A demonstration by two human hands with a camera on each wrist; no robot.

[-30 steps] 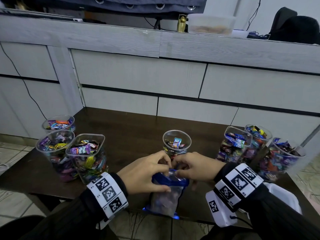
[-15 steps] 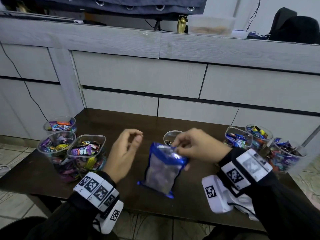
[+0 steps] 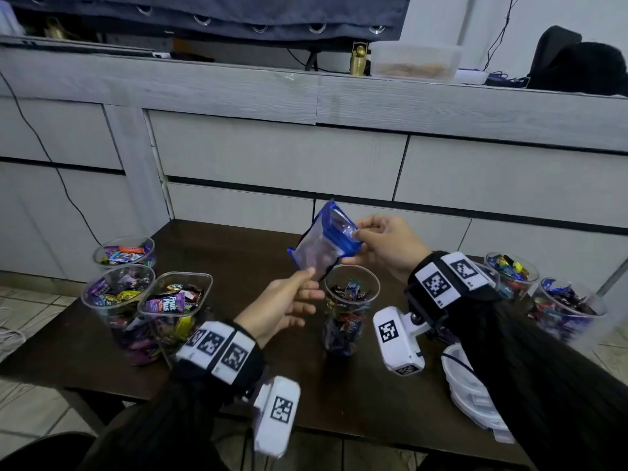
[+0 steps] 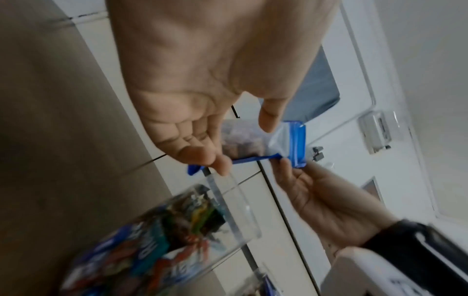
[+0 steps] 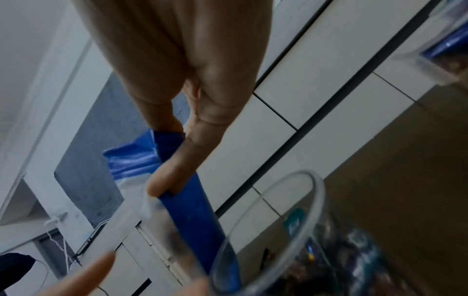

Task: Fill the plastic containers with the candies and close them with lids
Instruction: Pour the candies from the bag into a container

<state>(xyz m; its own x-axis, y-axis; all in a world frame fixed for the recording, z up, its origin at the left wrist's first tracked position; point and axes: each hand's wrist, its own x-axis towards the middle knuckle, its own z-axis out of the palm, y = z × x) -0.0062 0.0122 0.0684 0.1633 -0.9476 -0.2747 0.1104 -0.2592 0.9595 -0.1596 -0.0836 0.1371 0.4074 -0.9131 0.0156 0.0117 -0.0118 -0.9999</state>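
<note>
at the left of the table stand three open containers, already heaped with candies and still without lids. the step in hand looks like topping up the middle container from a bag, and the next move probably calls for tipping the bag so its open mouth comes over the rim, without knocking the container over.

the left hand is just below the bag's lower corner, thumb and forefinger pinching that corner, as the left wrist view shows, with the other fingers loosely spread. the bag, clear with blue edges, hangs in the air tilted, its blue top end raised toward the right, and holds something dark inside. directly beneath it stands the middle container, a tall clear one, partly filled with candies, its rim near the bag's low corner but not touching, as far as can be told.

the right hand clamps the bag's blue top edge between thumb and fingers, above and just right of that container. further right stand three more filled open containers, and a stack of white lids lies at the table's near right edge.
</note>
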